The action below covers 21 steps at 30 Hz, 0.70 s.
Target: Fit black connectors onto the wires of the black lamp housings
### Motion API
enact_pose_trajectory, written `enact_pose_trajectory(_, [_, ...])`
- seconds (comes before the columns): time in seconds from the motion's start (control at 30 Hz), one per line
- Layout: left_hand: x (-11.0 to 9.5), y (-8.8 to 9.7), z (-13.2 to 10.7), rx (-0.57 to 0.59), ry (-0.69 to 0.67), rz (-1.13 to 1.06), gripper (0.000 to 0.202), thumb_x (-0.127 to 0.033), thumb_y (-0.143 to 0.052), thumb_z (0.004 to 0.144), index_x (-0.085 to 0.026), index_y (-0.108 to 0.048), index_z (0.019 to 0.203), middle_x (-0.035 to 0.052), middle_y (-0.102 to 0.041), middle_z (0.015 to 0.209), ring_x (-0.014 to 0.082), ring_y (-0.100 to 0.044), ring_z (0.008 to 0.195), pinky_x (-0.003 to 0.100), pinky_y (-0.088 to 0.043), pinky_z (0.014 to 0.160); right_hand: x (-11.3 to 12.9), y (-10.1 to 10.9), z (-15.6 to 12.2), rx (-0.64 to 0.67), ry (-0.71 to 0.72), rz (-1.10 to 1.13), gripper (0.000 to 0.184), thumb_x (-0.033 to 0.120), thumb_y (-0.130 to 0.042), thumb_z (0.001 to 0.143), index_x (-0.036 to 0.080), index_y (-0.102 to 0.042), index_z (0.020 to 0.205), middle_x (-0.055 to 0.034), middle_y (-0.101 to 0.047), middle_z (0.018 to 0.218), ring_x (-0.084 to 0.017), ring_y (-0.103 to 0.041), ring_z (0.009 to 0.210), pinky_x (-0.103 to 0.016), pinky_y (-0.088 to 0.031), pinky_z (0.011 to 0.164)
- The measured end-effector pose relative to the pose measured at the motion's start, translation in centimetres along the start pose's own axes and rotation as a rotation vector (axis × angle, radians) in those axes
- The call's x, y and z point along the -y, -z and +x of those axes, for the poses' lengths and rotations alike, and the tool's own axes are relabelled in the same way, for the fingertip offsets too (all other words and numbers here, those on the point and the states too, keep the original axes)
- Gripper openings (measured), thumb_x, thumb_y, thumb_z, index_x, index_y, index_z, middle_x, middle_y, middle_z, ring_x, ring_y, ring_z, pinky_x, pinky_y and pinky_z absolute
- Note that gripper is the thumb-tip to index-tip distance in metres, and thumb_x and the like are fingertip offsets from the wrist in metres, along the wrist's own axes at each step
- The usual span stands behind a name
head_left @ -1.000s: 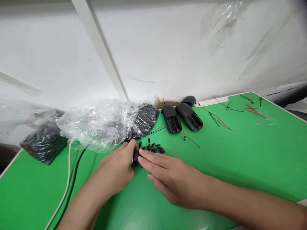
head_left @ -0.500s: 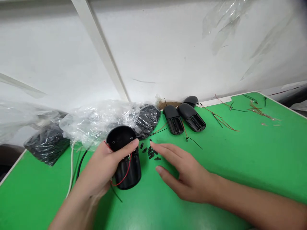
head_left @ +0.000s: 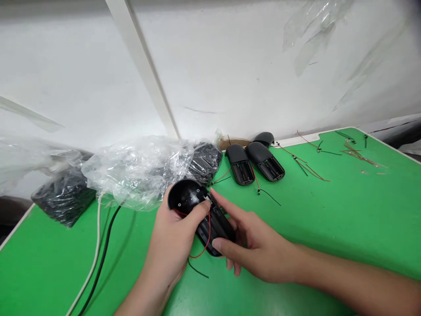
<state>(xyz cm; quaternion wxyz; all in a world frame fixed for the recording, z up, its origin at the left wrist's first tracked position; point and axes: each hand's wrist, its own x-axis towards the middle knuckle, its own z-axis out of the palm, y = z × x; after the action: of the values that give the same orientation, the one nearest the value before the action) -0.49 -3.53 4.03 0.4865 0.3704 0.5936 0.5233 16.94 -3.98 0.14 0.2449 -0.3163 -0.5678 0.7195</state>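
Two hands were seen low in the frame, just left of centre, with a black plastic housing (head_left: 217,228) held between them above the green-topped bench (head_left: 312,219). The left hand (head_left: 174,224) was cupped under the housing with the palm turned up, and the forearm rose from the bottom edge of the frame. Its thumb (head_left: 200,210) was laid across the top, close to the rounded end, so the housing was firmly gripped by this hand. The right hand (head_left: 253,250) was extended from the right side of the frame, partly open, with the fingers spread. Its index fingertip (head_left: 212,191) was placed on the far edge of the housing and its thumb (head_left: 215,243) on the near edge, while the remaining fingers were curled below. A red wire (head_left: 208,239) and a black wire (head_left: 197,268) were trailed from the housing toward the bench.

Three similar housings (head_left: 253,162) were grouped at top centre, near the wall, two of them showing battery compartments. Loose wires (head_left: 312,151) were scattered at upper right. Clear plastic bags (head_left: 141,173) holding black parts were heaped at left, and a white cable (head_left: 97,245) and a black cable (head_left: 105,259) were run across the lower left.
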Motion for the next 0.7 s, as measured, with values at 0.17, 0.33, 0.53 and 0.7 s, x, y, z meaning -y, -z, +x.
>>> enact_pose_trajectory(0.17, [0.9,0.2,0.1,-0.035,-0.079,0.062,0.038,-0.034,-0.083,0.077,-0.016,-0.060,0.102,0.0010,-0.068,0.084,0.0138,-0.061,0.074,0.023,-0.052,0.066,0.2,0.1,-0.2,-0.022,0.020,-0.143,0.087,0.047,-0.062,0.099,0.049,-0.003,0.163,0.0015,-0.062,0.086,-0.011,-0.059,0.058,-0.025,-0.052,0.052])
enact_pose_trajectory(0.33, [1.0,-0.1,0.1,-0.133,-0.199,0.095,0.049,-0.024,-0.086,0.072,-0.023,-0.057,0.111,-0.0041,-0.063,0.090,0.0089,-0.061,0.076,0.016,-0.052,0.068,0.4,0.1,-0.3,-0.050,0.072,-0.313,0.085,0.047,-0.061,0.099,0.046,-0.005,0.163,0.0048,-0.061,0.072,-0.012,-0.058,0.055,-0.021,-0.045,0.048])
enact_pose_trajectory(0.53, [1.5,-0.4,-0.1,-0.184,-0.236,0.138,0.046,-0.018,-0.081,0.071,-0.023,-0.057,0.109,-0.0043,-0.059,0.087,0.0086,-0.056,0.074,0.015,-0.049,0.066,0.4,-0.2,-0.4,-0.058,0.132,-0.331,0.083,0.040,-0.062,0.099,0.043,-0.010,0.164,0.0059,-0.062,0.068,-0.012,-0.061,0.054,-0.021,-0.049,0.050])
enact_pose_trajectory(0.7, [1.5,-0.6,-0.5,-0.197,-0.175,0.115,0.043,-0.021,-0.080,0.072,-0.022,-0.056,0.107,-0.0043,-0.059,0.084,0.0105,-0.056,0.071,0.018,-0.049,0.064,0.6,-0.7,-0.7,-0.039,0.086,-0.160,0.083,0.037,-0.064,0.098,0.041,-0.013,0.164,0.0044,-0.063,0.069,-0.013,-0.062,0.053,-0.023,-0.054,0.051])
